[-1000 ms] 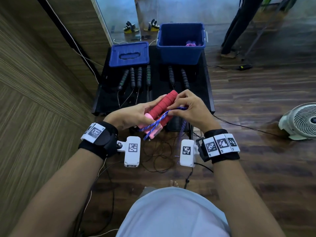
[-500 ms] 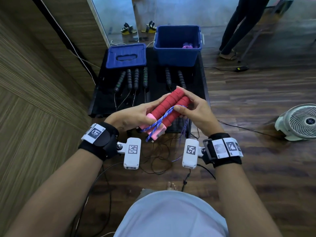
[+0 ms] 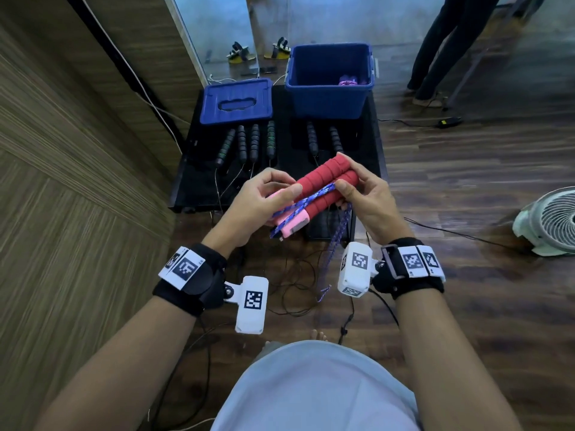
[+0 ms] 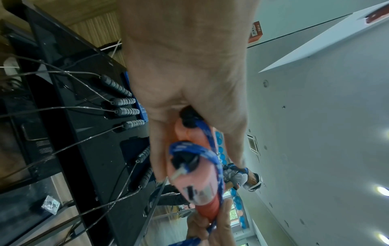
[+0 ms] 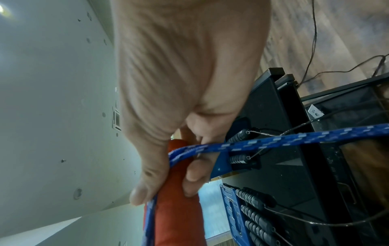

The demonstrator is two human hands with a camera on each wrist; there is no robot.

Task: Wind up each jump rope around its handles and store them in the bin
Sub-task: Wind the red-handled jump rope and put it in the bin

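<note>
My left hand (image 3: 255,203) grips the pink ends of the red handles (image 3: 323,185), my right hand (image 3: 364,197) pinches the blue rope (image 3: 311,199) against their far end. The bundle points diagonally toward the bin (image 3: 326,98), just ahead on the worktop (image 3: 186,194).

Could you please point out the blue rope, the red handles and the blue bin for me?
blue rope (image 5: 284,139): right wrist view, taut stretch beside the fingers.
red handles (image 3: 323,178): head view, foam grip of the upper handle.
blue bin (image 3: 326,99): head view, front wall.
</note>
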